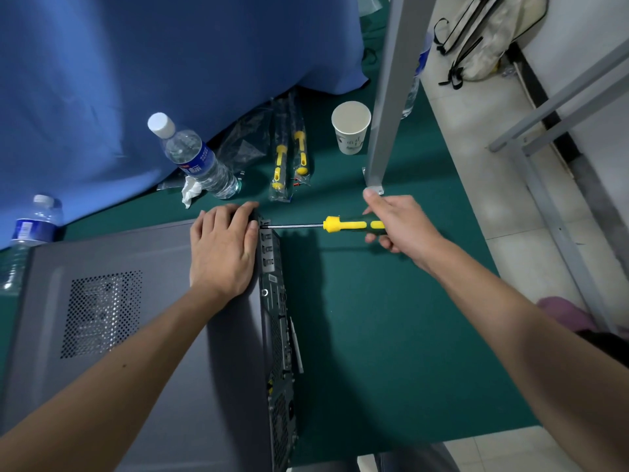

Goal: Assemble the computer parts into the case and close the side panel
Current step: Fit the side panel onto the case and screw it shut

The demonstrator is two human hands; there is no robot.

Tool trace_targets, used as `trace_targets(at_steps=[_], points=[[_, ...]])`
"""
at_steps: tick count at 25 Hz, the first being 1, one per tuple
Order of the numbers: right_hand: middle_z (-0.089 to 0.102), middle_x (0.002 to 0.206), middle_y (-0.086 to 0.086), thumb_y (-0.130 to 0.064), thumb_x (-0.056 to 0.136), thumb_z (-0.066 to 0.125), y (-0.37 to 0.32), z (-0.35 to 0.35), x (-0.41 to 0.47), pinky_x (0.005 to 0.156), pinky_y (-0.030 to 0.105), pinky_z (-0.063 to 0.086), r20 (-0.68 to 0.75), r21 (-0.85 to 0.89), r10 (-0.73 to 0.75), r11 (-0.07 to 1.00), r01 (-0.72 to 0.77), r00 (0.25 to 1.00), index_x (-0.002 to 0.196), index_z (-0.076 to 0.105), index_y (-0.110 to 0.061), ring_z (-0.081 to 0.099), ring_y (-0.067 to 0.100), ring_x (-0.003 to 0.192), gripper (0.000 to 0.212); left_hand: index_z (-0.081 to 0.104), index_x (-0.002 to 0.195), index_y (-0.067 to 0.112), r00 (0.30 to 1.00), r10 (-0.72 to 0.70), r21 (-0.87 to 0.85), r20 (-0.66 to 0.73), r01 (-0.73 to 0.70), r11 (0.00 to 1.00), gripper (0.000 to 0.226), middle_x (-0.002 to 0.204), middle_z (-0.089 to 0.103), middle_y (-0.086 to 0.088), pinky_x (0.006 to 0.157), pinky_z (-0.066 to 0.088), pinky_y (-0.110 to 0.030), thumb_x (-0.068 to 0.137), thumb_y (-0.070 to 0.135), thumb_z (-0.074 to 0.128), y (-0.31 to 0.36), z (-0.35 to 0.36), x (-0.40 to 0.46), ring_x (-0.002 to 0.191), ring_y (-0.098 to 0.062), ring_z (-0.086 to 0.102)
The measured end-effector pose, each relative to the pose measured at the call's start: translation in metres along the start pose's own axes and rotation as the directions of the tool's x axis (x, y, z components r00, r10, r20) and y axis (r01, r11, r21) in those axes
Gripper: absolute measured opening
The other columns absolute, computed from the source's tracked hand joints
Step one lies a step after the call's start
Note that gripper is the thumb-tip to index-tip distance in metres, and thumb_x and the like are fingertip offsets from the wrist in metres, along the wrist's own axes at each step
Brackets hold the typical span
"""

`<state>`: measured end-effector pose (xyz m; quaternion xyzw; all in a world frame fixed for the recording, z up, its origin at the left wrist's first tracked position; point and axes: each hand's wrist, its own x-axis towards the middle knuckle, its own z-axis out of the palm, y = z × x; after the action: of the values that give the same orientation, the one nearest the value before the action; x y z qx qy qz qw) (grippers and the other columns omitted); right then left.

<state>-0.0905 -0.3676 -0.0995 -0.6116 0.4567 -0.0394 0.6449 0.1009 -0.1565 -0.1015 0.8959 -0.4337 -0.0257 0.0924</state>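
Observation:
A grey computer case [102,386] lies on its side on the green table, its side panel with a perforated vent [102,315] facing up and its rear port face [277,335] turned right. My left hand [221,250] lies on the panel's far right corner, its fingers bent over the far edge. My right hand [398,226] grips the yellow and dark green handle of a screwdriver [343,225]. Its shaft lies level and its tip meets the case's rear edge at the top corner, just beside my left fingers.
Two packaged yellow screwdrivers [289,161], a paper cup [351,127], an upright water bottle [194,158] with crumpled tissue, and a second bottle [30,229] stand behind the case. A blue cloth [136,80] hangs at the back. A grey metal post [391,97] rises near my right hand.

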Motion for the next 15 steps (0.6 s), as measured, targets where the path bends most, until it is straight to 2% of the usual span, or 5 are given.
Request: trace_targets(at_steps=[1,4,8,11,15], points=[[0.064,0.066,0.004,-0.042,0.095,0.056,0.0,-0.002,0.001,0.04,0.019,0.034,0.032,-0.017,0.024,1.0,-0.023,0.999,0.088,0.062,-0.016,0.045,0.013,0.044,0.027,0.048,0.138,0.022,1.0,0.001,-0.005,0.0,-0.001,1.0,0.046,0.122,0.053,-0.005,0.113,0.023,-0.046,0.102,0.038,0.026,0.0,0.0,0.0,0.121,-0.025,0.04],[0.056,0.069,0.003,-0.015,0.092,0.063,-0.003,-0.008,-0.002,0.044,0.023,0.038,0.159,0.24,0.015,0.969,-0.053,0.987,0.092,0.059,-0.017,0.047,0.013,0.05,0.004,0.049,0.138,0.021,1.0,0.0,-0.001,-0.005,0.0,1.0,0.045,0.122,0.053,-0.006,0.112,0.024,-0.046,0.102,0.038,0.026,0.001,0.001,0.0,0.121,-0.025,0.04],[0.068,0.074,0.004,-0.043,0.097,0.054,-0.006,-0.007,0.0,0.041,0.02,0.033,0.06,0.043,0.021,0.999,-0.024,0.998,0.089,0.063,-0.017,0.045,0.012,0.045,0.029,0.049,0.137,0.022,1.0,0.003,-0.004,-0.006,-0.003,1.0,0.046,0.122,0.053,-0.005,0.112,0.025,-0.047,0.102,0.039,0.026,0.001,0.001,0.0,0.121,-0.025,0.041],[0.058,0.079,-0.001,-0.02,0.094,0.062,-0.011,-0.009,0.0,0.044,0.022,0.035,0.139,0.259,-0.012,0.966,-0.025,0.99,0.096,0.063,-0.02,0.05,0.012,0.052,0.002,0.049,0.137,0.022,1.0,0.002,-0.001,-0.012,-0.002,1.0,0.045,0.12,0.053,-0.005,0.112,0.025,-0.047,0.102,0.039,0.026,0.0,0.001,0.001,0.12,-0.025,0.041],[0.066,0.075,0.001,-0.042,0.097,0.055,-0.009,-0.008,0.002,0.044,0.023,0.034,0.051,-0.06,-0.026,0.998,0.029,0.998,0.087,0.061,-0.02,0.048,0.013,0.046,0.025,0.05,0.136,0.021,1.0,-0.001,-0.002,-0.016,0.001,1.0,0.045,0.12,0.054,-0.005,0.112,0.025,-0.046,0.102,0.038,0.026,0.001,0.001,0.0,0.119,-0.025,0.041]])
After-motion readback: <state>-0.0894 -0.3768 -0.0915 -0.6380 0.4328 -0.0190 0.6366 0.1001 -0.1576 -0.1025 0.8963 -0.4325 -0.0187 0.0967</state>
